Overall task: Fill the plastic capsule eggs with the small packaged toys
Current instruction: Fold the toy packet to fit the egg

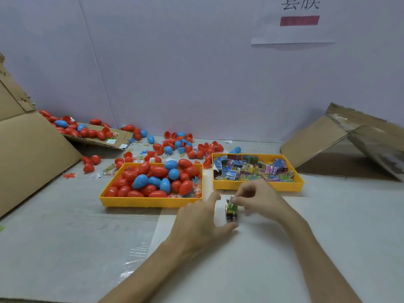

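Note:
A small packaged toy (231, 209) in a green and yellow wrapper is held between both hands just above the table, in front of the two trays. My right hand (260, 199) pinches its top end with thumb and fingertips. My left hand (201, 217) touches its lower end with the thumb, the index finger stretched out toward the trays. The left yellow tray (150, 202) is heaped with red and blue capsule eggs (159, 178). The right yellow tray (258, 186) holds many packaged toys (251, 170).
Loose red and blue eggs and egg halves (181, 145) lie scattered behind the trays and on a cardboard flap (98, 138) at the left. A tilted cardboard box (349, 138) stands at the right. A white wall closes the back.

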`<state>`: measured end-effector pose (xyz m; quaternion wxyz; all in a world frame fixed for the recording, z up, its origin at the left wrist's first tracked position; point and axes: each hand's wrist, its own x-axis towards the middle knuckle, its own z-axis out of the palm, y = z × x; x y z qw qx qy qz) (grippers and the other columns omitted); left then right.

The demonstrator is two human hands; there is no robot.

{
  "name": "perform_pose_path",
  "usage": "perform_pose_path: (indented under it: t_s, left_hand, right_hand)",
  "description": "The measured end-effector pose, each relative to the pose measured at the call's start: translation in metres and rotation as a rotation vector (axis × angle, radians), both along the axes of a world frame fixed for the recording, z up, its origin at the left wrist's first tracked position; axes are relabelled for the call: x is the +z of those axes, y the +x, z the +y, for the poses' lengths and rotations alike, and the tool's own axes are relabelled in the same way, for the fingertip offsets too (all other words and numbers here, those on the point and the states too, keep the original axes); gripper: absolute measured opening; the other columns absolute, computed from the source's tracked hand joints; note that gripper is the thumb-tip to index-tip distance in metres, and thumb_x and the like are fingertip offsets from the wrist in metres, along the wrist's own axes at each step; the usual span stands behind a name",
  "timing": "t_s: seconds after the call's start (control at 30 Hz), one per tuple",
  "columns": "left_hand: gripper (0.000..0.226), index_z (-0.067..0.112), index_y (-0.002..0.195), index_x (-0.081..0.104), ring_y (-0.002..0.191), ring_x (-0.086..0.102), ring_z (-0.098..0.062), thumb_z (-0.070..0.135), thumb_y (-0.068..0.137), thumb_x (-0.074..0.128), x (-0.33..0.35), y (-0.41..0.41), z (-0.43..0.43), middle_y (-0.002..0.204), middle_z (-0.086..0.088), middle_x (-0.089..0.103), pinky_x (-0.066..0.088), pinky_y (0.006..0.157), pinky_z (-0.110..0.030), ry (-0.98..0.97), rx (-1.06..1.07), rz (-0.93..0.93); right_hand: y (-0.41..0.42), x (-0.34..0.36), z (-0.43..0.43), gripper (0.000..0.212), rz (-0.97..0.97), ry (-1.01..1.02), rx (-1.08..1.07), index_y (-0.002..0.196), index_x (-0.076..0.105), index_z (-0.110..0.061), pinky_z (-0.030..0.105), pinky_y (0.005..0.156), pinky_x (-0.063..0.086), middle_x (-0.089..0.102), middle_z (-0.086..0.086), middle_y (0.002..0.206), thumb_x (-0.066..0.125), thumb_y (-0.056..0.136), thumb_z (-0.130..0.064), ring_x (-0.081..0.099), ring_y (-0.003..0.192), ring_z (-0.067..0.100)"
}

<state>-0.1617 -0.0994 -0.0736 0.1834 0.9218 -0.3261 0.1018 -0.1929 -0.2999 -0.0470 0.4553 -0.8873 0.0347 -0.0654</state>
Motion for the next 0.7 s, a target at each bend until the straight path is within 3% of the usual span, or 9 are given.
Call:
perform_pose_path:
  t_s: [0.1, 0.2, 0.3, 0.7]
  left_hand:
    - [0.071, 0.034, 0.116, 0.052, 0.089, 0.066, -0.021, 0.090, 0.071, 0.049, 0.000, 0.002, -0.007, 0.089, 0.005, 0.069, 0.035, 0.064, -0.032, 0.009, 0.075, -0.012]
    - [0.052, 0.030, 0.102, 0.059, 0.087, 0.065, -0.022, 0.077, 0.081, 0.050, -0.001, 0.002, -0.015, 0.088, 0.003, 0.068, 0.033, 0.062, -0.033, 0.016, 0.107, -0.035]
    - [0.036, 0.031, 0.103, 0.063, 0.083, 0.064, -0.021, 0.062, 0.087, 0.051, -0.003, 0.000, -0.013, 0.079, 0.004, 0.062, 0.031, 0.059, -0.032, -0.039, 0.110, -0.045]
    - [0.032, 0.035, 0.104, 0.067, 0.084, 0.064, -0.020, 0.057, 0.084, 0.056, -0.007, -0.002, -0.011, 0.084, 0.003, 0.070, 0.039, 0.061, -0.030, -0.083, 0.153, -0.013]
  right_hand:
    - [0.001, -0.002, 0.001, 0.017, -0.030, -0.037, 0.002, 0.066, 0.074, -0.020, 0.025, 0.051, 0.052, 0.068, 0.003, 0.064, 0.079, 0.082, -0.018, 0.060, 0.056, 0.009]
    - [0.002, -0.003, 0.002, 0.017, -0.073, -0.077, 0.006, 0.065, 0.074, -0.023, 0.022, 0.054, 0.047, 0.069, -0.004, 0.064, 0.080, 0.081, -0.019, 0.058, 0.058, 0.005]
    - [0.003, -0.004, 0.001, 0.018, -0.102, -0.115, -0.012, 0.064, 0.075, -0.024, 0.017, 0.055, 0.044, 0.070, -0.009, 0.064, 0.081, 0.080, -0.019, 0.058, 0.058, 0.002]
    - [0.007, -0.009, 0.000, 0.022, -0.099, -0.162, -0.104, 0.059, 0.071, -0.026, 0.019, 0.055, 0.042, 0.067, -0.012, 0.062, 0.083, 0.076, -0.019, 0.057, 0.059, 0.002]
